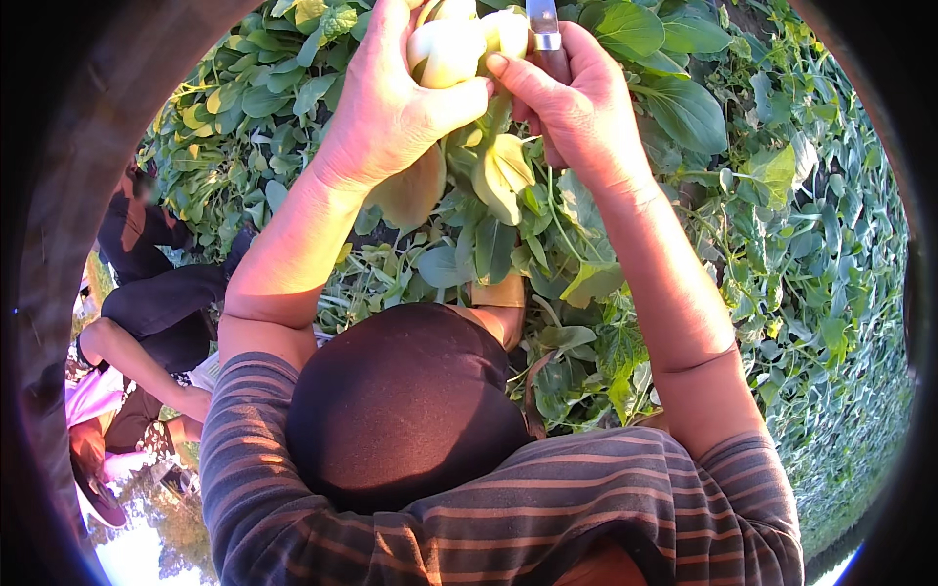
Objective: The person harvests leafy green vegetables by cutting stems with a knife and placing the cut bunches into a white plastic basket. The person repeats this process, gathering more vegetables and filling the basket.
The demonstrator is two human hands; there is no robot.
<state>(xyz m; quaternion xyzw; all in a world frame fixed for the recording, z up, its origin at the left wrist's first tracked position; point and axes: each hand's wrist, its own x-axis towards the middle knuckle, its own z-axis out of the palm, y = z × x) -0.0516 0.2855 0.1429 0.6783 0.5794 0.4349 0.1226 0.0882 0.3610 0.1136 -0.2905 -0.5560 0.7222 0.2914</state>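
At the top of the head view, my left hand (388, 117) is wrapped around a bok choy (448, 55) with thick, pale stalks. A knife (544, 22) is in my right hand (590, 110), its brown handle in the fingers and its metal blade pointing up, partly cut off by the frame. My right thumb rests against a pale outer stalk (507, 33) beside the plant's base. Below the hands hangs a yellowish-green leaf (503, 176) on its stem. The far end of the bok choy lies beyond the top edge.
Leafy green plants (681, 102) grow all around, with yellowing leaves (198, 117) at upper left. My dark-clothed knee (410, 403) is bent below my hands, and a shoe (498, 294) shows among the leaves. Another person (154, 322) crouches at left.
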